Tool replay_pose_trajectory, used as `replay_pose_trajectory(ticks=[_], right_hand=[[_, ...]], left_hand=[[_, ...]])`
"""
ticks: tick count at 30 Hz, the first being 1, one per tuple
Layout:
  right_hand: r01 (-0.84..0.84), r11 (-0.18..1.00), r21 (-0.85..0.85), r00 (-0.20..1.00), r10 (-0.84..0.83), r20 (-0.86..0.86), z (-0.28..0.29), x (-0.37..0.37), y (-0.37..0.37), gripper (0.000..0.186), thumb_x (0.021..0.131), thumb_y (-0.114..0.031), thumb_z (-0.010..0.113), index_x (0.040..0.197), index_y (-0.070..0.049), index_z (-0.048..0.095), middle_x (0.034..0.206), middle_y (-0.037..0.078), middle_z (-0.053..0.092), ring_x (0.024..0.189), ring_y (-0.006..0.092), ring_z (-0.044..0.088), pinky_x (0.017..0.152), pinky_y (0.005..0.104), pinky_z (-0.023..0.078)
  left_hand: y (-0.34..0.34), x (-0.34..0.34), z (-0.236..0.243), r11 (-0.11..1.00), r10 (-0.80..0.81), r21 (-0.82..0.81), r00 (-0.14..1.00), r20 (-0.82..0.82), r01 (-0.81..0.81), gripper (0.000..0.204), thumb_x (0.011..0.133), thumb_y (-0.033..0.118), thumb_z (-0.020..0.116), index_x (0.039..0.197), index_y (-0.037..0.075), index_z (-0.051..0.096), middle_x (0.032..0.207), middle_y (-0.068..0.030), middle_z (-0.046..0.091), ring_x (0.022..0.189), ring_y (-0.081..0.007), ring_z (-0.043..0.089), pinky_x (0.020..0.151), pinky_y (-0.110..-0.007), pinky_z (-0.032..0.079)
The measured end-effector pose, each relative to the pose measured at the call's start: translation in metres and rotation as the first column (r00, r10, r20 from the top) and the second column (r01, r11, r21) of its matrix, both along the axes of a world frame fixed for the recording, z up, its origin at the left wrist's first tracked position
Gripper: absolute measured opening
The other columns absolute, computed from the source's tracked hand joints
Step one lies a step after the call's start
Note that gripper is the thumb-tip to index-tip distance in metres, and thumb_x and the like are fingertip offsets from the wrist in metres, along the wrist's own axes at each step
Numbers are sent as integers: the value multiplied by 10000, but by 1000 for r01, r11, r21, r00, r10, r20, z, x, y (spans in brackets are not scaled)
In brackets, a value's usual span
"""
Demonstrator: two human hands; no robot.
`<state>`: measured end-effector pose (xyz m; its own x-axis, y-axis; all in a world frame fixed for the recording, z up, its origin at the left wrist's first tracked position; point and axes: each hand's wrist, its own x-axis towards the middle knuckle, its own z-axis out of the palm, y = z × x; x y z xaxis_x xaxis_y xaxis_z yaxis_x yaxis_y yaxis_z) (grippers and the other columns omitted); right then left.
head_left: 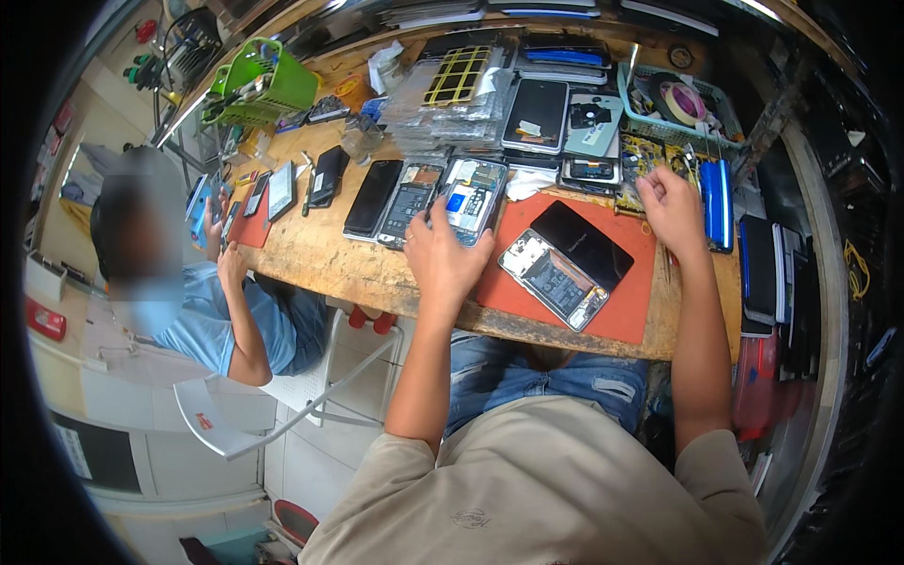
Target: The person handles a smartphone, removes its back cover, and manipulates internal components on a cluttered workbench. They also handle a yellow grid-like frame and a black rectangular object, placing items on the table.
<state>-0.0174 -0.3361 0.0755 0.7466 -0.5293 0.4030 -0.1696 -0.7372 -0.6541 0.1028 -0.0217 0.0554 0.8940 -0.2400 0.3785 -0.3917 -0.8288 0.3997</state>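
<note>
My left hand (443, 254) spans the near end of an opened phone (473, 193) with its inner parts and a blue patch showing, thumb on the right edge and fingers on the left. My right hand (670, 202) is raised over the table's right side with fingers curled together, beside a yellow-and-black cluttered patch (629, 155); anything in its fingertips is too small to make out. Between the hands, on an orange-red mat (513, 287), lies another opened phone (556, 281), its battery exposed, with a dark screen (586, 243) against its upper right side.
Left of my left hand lie another opened phone (411, 202) and a black phone (374, 198). Stacked clear sleeves (438, 118), a teal basket (650, 122) and a green basket (268, 80) stand farther back. A co-worker in a blue shirt (202, 315) sits at the left.
</note>
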Motion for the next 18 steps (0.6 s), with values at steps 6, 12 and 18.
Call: replay_pose_trajectory(ticks=[6, 12, 18], right_hand=[[-10, 999, -46, 1000, 10, 10, -2, 1, 0, 190, 948, -170, 727, 855, -18, 663, 658, 124, 652, 595, 281, 645, 589, 414, 478], [-20, 999, -27, 1000, 20, 1, 1, -1, 4, 188, 947, -165, 727, 858, -14, 661, 673, 129, 659, 604, 298, 646, 596, 422, 481], [-39, 998, -50, 999, 39, 3, -2, 2, 5, 197, 943, -166, 734, 857, -8, 653, 663, 135, 652, 602, 308, 646, 597, 426, 482]], left_hand=[[28, 20, 10, 996, 13, -91, 979, 203, 5, 602, 917, 411, 756, 1365, 33, 623, 1308, -214, 640, 1234, -408, 586, 1053, -507, 454], [92, 63, 9, 999, -7, 41, 995, -104, 11, 708, 866, 349, 809, 1440, 11, 567, 1313, -266, 617, 1243, -441, 570, 1069, -488, 468], [99, 62, -3, 997, -41, -75, 987, -153, 29, 751, 802, 306, 868, 1422, -16, 594, 1275, -281, 662, 1205, -438, 630, 1042, -468, 502]])
